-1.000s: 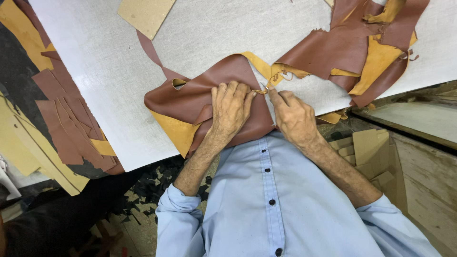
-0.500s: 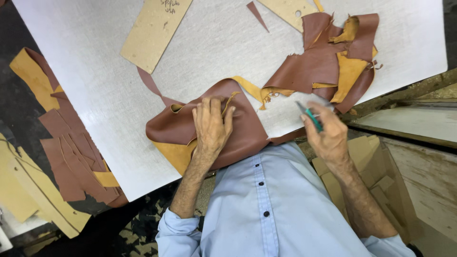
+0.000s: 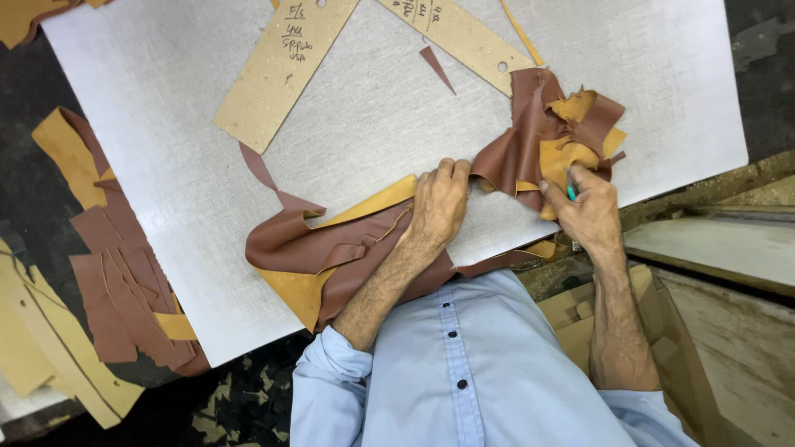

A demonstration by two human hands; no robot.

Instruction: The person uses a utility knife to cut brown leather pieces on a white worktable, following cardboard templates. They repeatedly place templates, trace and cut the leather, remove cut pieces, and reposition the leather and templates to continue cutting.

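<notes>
Pinched in my right hand: teal-handled tool, tip toward the scrap pile | left hand flat on brown leather piece, long axis running along the table's near edge.

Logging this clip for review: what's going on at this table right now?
A person in a light blue shirt leans over a grey work board strewn with leather. The left hand lies flat, palm down, on a large brown leather piece with a tan underside. The right hand grips a small teal-handled tool at the edge of a heap of brown and tan offcuts. Two cardboard templates lie higher up the board, and more leather scraps sit off its edge.
</notes>
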